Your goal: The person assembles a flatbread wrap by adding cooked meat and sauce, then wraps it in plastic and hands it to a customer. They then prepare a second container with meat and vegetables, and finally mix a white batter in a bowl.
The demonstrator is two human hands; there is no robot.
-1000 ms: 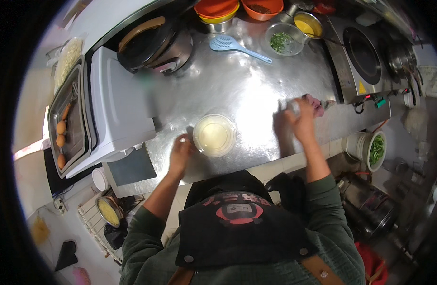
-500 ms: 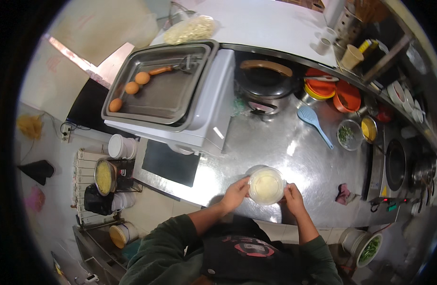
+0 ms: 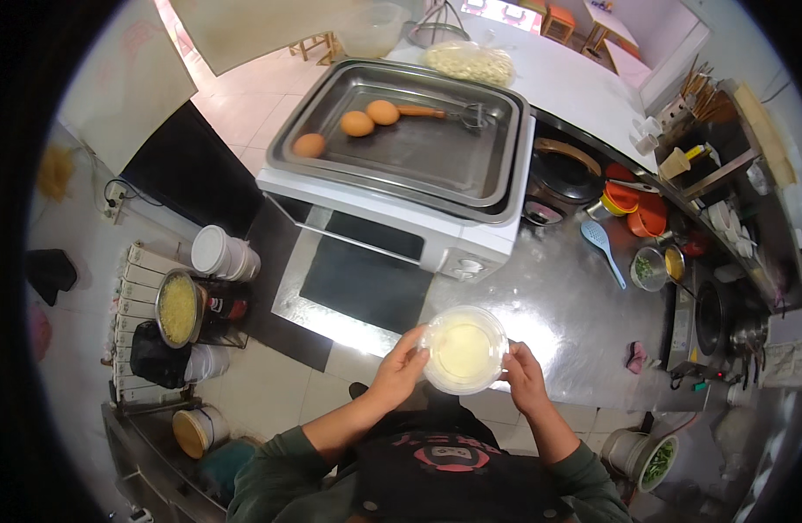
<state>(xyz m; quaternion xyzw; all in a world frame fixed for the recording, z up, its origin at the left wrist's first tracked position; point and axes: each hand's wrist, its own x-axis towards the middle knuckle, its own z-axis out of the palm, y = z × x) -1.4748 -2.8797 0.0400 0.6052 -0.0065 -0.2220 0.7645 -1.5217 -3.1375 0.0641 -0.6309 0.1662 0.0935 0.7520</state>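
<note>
Between my two hands is a round clear plastic bowl (image 3: 464,350) with something pale yellow in it. My left hand (image 3: 399,368) grips its left rim with thumb and fingers. On the opposite side my right hand (image 3: 525,376) pinches the rim. The bowl is held up near the front edge of the steel counter (image 3: 540,331). Beyond it, a white oven (image 3: 479,248) carries a steel tray (image 3: 418,170). In that tray lie three brown eggs (image 3: 357,124) and a whisk (image 3: 423,112) with a wooden handle.
A blue slotted spoon (image 3: 603,253) lies on the counter, near a black-lidded cooker (image 3: 562,174). Orange bowls (image 3: 649,213) and a bowl of chopped greens (image 3: 649,268) stand at the right, beside a pan (image 3: 710,318). White buckets (image 3: 222,251) stand at the left.
The view has turned left toward the oven, so the tray and eggs look larger. Both hands still hold the bowl, which appears slightly further left and bigger.
</note>
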